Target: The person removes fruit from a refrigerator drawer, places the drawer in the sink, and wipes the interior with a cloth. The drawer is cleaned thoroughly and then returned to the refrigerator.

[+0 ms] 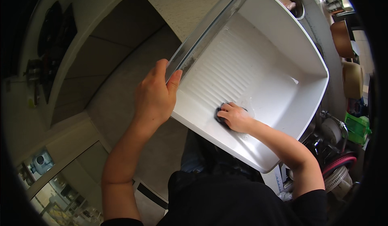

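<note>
A large white plastic refrigerator drawer [272,65] with a ribbed floor and a clear front panel is tilted before me. My left hand [157,89] grips the edge of its clear panel, thumb on the inner side and fingers outside. My right hand [238,116] is inside the drawer and presses a dark scrubbing pad [220,116] against the inner surface near the close side. Suds or water lie around that hand, and a small white patch shows on the far part of the interior.
At the right are a metal bowl [300,1] with packaged food, a copper-coloured pot [342,39], a green container [357,129], a faucet [344,132] and a white colander [336,177]. A light counter or wall surface is behind the drawer. A water jug [42,162] stands at lower left.
</note>
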Available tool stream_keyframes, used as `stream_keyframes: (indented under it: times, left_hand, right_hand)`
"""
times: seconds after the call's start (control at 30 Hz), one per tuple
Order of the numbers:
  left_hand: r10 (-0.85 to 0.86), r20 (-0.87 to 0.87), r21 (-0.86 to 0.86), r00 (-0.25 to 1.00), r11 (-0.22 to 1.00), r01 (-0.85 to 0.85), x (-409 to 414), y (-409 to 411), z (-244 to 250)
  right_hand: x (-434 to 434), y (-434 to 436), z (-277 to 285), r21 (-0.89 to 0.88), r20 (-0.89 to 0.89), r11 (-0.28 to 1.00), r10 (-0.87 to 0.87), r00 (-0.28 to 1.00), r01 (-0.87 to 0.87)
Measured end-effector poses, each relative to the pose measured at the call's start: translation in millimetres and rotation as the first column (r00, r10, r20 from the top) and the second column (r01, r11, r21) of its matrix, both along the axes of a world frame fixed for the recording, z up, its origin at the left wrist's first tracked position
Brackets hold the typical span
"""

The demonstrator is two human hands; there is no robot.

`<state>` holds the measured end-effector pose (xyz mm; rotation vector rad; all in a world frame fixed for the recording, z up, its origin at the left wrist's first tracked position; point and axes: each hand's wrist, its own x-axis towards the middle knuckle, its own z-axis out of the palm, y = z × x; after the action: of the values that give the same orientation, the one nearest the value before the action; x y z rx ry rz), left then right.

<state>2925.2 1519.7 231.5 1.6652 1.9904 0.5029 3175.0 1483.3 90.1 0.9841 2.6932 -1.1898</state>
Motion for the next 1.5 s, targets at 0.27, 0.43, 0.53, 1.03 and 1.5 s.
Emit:
stream_keyframes:
  times: [0.27, 0.43, 0.53, 1.03, 1.5]
  left_hand:
    - [-0.002, -0.040, 0.057, 0.999, 0.998, 0.004, 5, -2, -5]
    - [-0.022, 0.042, -0.082, 0.999, 0.996, 0.025, -3, 2, 0]
    - [-0.135, 0.301, -0.226, 0.944, 0.952, 0.208, -18, 22, 2]
    - [0.073, 0.645, -0.264, 0.761, 0.955, 0.132, 132, 0, 87]
    - [-0.219, 0.389, -0.054, 0.895, 0.964, 0.259, 267, -36, 175]
  right_hand:
    - [-120, 41, -23, 0.209, -0.231, 0.936, -0.233, 0.945, 0.282]
    - [-75, 28, -19, 0.181, -0.030, 0.980, -0.074, 0.997, 0.078]
    - [-17, -2, -10, 0.084, 0.142, 0.995, -0.058, 0.988, 0.046]
    - [210, -61, 75, 0.058, -0.107, 0.624, -0.772, 0.627, 0.779]
    - [376, -154, -78, 0.014, -0.384, -0.279, -0.888, -0.252, 0.960]
